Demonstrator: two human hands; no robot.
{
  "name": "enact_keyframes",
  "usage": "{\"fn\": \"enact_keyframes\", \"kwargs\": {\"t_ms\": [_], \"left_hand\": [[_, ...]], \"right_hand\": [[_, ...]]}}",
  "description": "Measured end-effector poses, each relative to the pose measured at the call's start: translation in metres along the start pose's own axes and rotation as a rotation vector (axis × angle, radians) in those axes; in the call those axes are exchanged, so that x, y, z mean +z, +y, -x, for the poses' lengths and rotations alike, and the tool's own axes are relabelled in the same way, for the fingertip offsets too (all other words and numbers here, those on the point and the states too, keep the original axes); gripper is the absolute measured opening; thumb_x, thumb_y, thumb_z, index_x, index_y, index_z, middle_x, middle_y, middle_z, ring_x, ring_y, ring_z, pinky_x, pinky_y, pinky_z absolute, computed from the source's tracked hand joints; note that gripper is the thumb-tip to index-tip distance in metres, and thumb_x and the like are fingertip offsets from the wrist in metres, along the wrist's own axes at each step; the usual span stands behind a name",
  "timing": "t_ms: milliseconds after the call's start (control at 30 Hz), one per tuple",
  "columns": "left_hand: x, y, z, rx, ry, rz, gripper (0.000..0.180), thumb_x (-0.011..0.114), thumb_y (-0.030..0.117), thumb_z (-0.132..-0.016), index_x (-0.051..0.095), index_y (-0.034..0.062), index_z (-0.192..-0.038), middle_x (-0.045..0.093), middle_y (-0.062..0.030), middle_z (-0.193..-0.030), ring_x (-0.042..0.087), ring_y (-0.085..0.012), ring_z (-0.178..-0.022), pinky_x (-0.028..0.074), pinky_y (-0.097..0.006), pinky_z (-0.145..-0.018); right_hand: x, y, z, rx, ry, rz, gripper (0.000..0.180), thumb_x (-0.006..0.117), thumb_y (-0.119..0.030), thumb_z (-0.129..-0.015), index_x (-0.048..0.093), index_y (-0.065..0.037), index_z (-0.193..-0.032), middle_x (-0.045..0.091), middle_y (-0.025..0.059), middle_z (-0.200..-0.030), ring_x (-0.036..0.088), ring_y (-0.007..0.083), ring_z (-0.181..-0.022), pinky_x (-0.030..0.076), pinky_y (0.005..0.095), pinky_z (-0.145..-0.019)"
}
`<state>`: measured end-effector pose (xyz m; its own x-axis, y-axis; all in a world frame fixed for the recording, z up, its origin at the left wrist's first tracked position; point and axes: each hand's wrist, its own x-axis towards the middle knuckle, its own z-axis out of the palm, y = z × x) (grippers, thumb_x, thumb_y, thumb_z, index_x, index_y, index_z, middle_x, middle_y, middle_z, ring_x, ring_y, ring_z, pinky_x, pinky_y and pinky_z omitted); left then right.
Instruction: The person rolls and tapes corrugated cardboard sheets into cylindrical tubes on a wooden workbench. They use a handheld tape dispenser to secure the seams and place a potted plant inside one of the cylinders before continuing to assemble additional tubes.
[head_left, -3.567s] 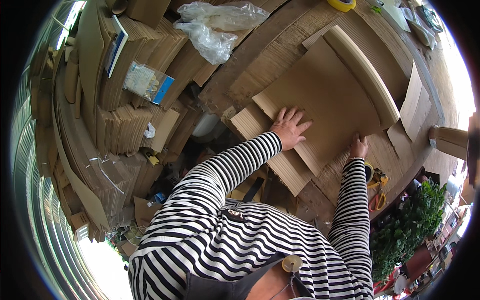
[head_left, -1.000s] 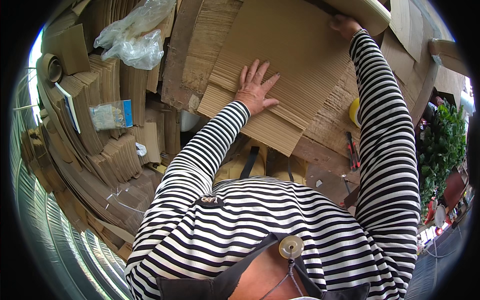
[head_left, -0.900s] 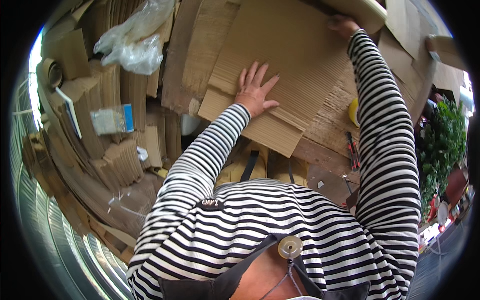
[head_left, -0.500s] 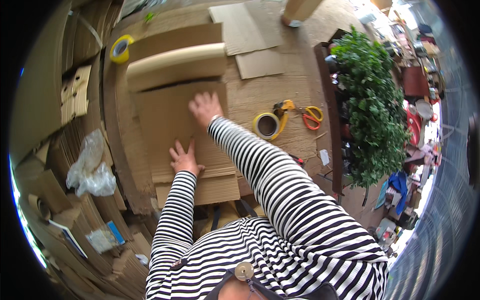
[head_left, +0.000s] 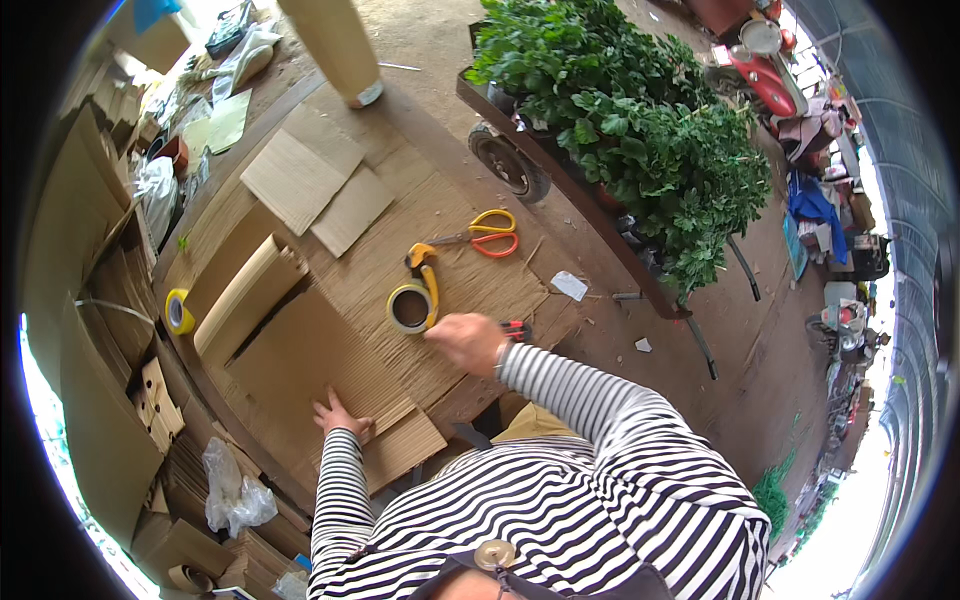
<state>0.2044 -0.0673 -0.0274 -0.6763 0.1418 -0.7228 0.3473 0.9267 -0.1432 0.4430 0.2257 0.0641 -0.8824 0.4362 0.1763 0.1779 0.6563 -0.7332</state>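
Observation:
My left hand (head_left: 342, 415) lies open, fingers spread, on a folded brown cardboard sheet (head_left: 310, 355). Along the sheet's far side, a cardboard flap (head_left: 245, 290) stands bent up. My right hand (head_left: 470, 343) is at the lower end of the yellow handle of a tape dispenser (head_left: 410, 303). Its fingers are curled, and whether they grip the handle is hidden. Just beyond the dispenser lie scissors (head_left: 490, 234) with orange and yellow handles. A red and black tool (head_left: 517, 330) shows partly behind my right wrist.
Flat cardboard pieces (head_left: 300, 170) lie farther back on the wooden table (head_left: 450, 390), with a yellow tape roll (head_left: 178, 312) at its left edge. A cart (head_left: 640, 270) of leafy green plants (head_left: 620, 120) stands to the right. Stacked cardboard (head_left: 100, 350) lines the left.
My right hand has left the cardboard and moved right to the tape dispenser. My left hand stays on the sheet. The whole view has turned toward the right.

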Motion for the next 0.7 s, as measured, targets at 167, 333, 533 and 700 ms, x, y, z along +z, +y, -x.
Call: {"fn": "enact_keyframes", "kwargs": {"t_ms": [167, 333, 533, 700], "left_hand": [[-0.001, 0.020, 0.001, -0.152, -0.055, -0.030, 0.148, 0.100, 0.033, -0.061, -0.002, 0.0268, -0.168, 0.002, -0.0269, -0.170, 0.035, -0.0438, -0.150, 0.040, -0.045, -0.122], [0.013, 0.031, -0.034, -0.239, -0.073, 0.021, 0.149, 0.100, 0.036, -0.061, -0.002, 0.0192, -0.167, 0.012, -0.0293, -0.168, 0.038, -0.0429, -0.148, 0.041, -0.046, -0.121], [0.015, 0.024, -0.047, -0.319, -0.055, 0.061, 0.151, 0.101, 0.043, -0.059, -0.001, 0.0174, -0.167, 0.025, -0.0306, -0.164, 0.039, -0.0436, -0.147, 0.041, -0.048, -0.120], [0.016, 0.011, -0.051, -0.269, -0.001, 0.043, 0.148, 0.103, 0.037, -0.056, 0.008, 0.0131, -0.167, 0.026, -0.0296, -0.163, 0.041, -0.0413, -0.146, 0.042, -0.044, -0.120]], "right_hand": [[-0.103, 0.151, 0.129, 0.711, 0.277, 0.146, 0.020, 0.065, -0.021, -0.095, 0.073, -0.010, -0.108, 0.074, 0.0134, -0.106, 0.071, 0.0335, -0.099, 0.057, 0.0432, -0.087], [-0.154, 0.326, 0.342, 1.542, 0.683, -0.001, 0.023, 0.071, -0.023, -0.093, 0.074, -0.005, -0.107, 0.077, 0.0143, -0.098, 0.076, 0.0307, -0.089, 0.059, 0.0433, -0.082], [-0.173, 0.393, 0.342, 1.683, 0.696, 0.418, 0.072, 0.081, -0.046, -0.083, 0.062, -0.001, -0.135, 0.065, 0.0202, -0.137, 0.061, 0.0385, -0.126, 0.046, 0.0459, -0.109], [-0.175, 0.426, 0.319, 1.587, 0.840, 0.164, 0.097, 0.081, -0.058, -0.082, 0.047, 0.002, -0.151, 0.048, 0.0193, -0.158, 0.044, 0.0358, -0.145, 0.033, 0.0424, -0.121]]}}
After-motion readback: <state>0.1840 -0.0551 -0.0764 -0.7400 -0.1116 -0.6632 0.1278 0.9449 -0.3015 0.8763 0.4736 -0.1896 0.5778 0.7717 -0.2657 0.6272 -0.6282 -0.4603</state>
